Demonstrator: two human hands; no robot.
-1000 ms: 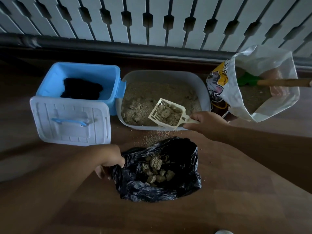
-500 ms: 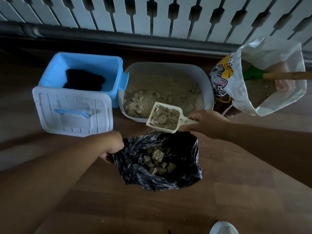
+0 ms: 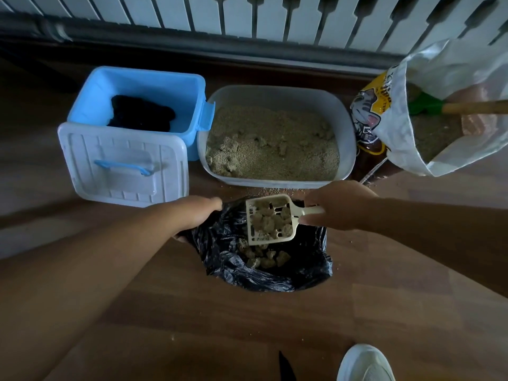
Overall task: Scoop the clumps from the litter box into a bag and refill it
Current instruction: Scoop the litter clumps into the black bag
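Note:
A grey litter box (image 3: 347,138) full of sandy litter sits on the wooden floor at the middle back. In front of it lies an open black plastic bag (image 3: 236,268) with several clumps at its bottom. My right hand (image 3: 338,206) grips the handle of a cream slotted scoop (image 3: 270,220), which is loaded with clumps and tilted down over the bag's mouth. My left hand (image 3: 196,214) holds the bag's left rim. An open bag of fresh litter (image 3: 398,125) stands at the right, with a green scoop on a wooden handle (image 3: 464,107) inside it.
A blue bin (image 3: 143,86) holding something dark stands left of the litter box, its white lid (image 3: 123,163) leaning in front. Grains are scattered on the floor between box and bag. A white shoe (image 3: 364,364) shows at the bottom. A slatted wall runs along the back.
My right hand has carried the loaded scoop from above the litter box towards me and tipped it over the black bag. My left hand has kept hold of the bag's rim.

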